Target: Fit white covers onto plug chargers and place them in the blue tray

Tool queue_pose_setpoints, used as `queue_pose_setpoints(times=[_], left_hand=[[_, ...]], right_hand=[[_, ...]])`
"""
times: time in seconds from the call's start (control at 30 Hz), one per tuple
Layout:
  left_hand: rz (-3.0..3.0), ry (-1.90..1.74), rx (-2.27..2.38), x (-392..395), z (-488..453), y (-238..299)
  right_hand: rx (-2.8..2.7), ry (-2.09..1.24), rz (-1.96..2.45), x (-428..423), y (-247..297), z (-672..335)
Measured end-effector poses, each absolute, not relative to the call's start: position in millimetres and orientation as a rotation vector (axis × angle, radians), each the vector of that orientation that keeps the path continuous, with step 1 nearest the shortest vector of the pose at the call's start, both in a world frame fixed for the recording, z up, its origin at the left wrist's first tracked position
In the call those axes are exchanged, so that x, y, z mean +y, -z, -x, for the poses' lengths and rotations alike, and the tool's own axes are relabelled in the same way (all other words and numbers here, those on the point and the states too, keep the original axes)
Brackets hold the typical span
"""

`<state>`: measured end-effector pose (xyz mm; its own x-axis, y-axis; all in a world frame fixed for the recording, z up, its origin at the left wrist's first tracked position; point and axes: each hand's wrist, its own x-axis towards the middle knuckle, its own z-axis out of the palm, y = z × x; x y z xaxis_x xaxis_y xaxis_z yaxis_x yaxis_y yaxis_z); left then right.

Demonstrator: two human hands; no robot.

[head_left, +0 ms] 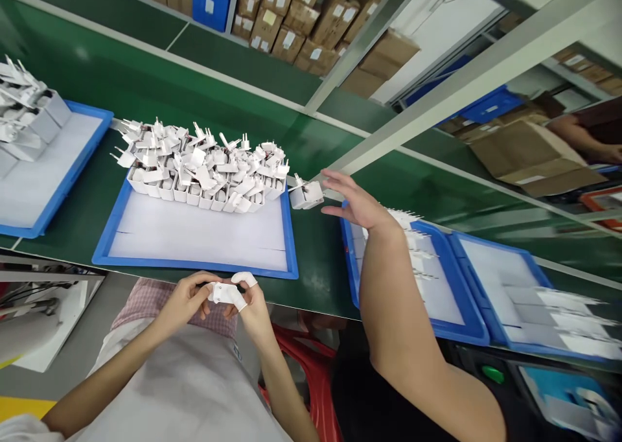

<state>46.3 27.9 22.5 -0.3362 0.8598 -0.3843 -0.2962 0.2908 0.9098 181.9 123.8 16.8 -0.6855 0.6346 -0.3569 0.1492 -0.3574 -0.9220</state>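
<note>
Both my hands are low over my lap, just off the near edge of the green belt (pixel 321 254). My left hand (pixel 187 299) and my right hand (pixel 253 309) together grip one small white plug adapter (pixel 222 293). White finger cots cover fingertips of my right hand. Straight ahead on the belt lies a blue tray (pixel 194 265) with a white liner. A heap of white plug adapters (pixel 204 166), prongs up, fills its far half.
A co-worker's bare arm reaches in from the right, its open hand (pixel 357 203) next to a single adapter (pixel 306 196) on the belt. More blue trays sit at the left (pixel 72 176) and right (pixel 466 328). Cardboard boxes (pixel 301 21) line the floor beyond.
</note>
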Motion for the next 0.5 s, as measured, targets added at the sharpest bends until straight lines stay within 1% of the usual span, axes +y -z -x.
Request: queue_pose_setpoints(times=[0.13,0.27,0.37,0.5], left_hand=[[-0.58,-1.318,1.56,26.5,-51.1,-15.8],[-0.586,-1.335,1.591,27.4,-53.2,-11.8],[-0.586,-1.377,1.624,28.9,-57.8,-11.0],[-0.63,-1.439,1.659,20.1,-66.9,-8.2]], right_hand=[[-1.78,-1.724,0.943,113.8,-1.7,-185.9],[-2.183,-1.263,0.629,119.1,12.2,-191.3],[-2.381,-1.054,0.469,130.3,9.5,-191.6],[-2.483,-0.855,0.318,137.9,-7.4,-198.3]])
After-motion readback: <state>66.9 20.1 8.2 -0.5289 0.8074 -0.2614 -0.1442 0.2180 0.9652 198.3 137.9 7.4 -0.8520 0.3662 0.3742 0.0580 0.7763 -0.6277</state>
